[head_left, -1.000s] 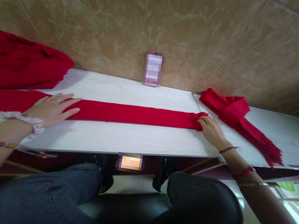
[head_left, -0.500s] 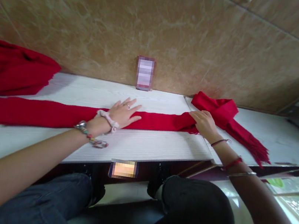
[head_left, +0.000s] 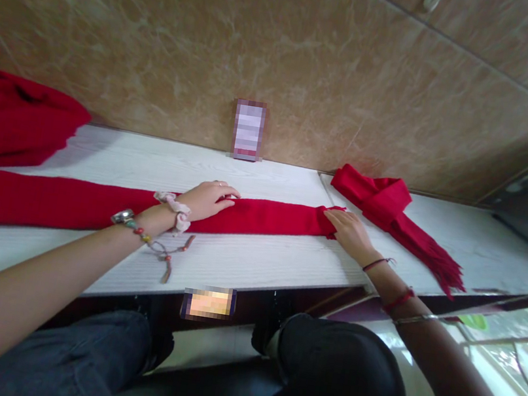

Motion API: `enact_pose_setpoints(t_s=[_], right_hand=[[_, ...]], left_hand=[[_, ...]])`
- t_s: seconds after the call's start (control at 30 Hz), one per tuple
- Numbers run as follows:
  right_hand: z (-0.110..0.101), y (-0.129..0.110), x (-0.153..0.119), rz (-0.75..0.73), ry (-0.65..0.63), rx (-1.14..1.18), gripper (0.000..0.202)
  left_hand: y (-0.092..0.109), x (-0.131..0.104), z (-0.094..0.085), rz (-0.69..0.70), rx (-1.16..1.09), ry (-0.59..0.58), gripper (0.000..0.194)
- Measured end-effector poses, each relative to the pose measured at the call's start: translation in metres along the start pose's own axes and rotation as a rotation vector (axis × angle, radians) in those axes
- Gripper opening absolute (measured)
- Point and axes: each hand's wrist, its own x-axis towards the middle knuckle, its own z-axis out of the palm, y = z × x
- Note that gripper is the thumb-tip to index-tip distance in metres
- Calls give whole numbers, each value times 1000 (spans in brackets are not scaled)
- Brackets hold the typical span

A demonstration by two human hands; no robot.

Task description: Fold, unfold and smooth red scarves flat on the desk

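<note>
Red scarf [head_left: 275,218] stretched lengthwise along the desk [head_left: 255,259].
Its long axis ran left to right, under the left hand [head_left: 204,201], grip loosely spread, its fringed end [head_left: 338,208] pointing right beneath the right hand [head_left: 349,232]; whether that grip pinched, I couldn't tell.

A plain red scarf [head_left: 271,217] is laid out flat in a long, narrow strip along the white tabletop [head_left: 255,259]. Its right end is rumpled, its left end cut off by the view's edge.
</note>
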Motion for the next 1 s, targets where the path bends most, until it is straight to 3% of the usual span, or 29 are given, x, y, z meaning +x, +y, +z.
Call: enact_pose_setpoints(t_s=[0.17,0.27,0.37,0.47,0.57,0.63,0.7,0.83,1.0], right_hand=[[-2,-1,1,-1,6,-29,44],[-1,-1,1,11,8,-44,43],[1,-2,0,16,-1,-13,44],[5,1,0,80,31,54,52],[9,9,3,239,69,141,62],[10,15,7,338,24,214,65],[9,18,10,381,-46,269,63],[-3,19,15,302,-39,198,56],[-24,29,11,96,-13,-141,36]], left_hand=[[-11,4,-18,-72,24,-59,40],[-26,1,-24,-172,10,-151,41],[-32,-3,-24,-173,55,-253,44],[-17,-4,-25,-148,205,-235,45],[13,1,-28,-97,301,-111,44],[35,6,-24,13,269,-68,44],[51,12,-13,130,209,-116,47],[56,18,13,210,149,-322,52],[46,16,22,209,132,-342,52]])
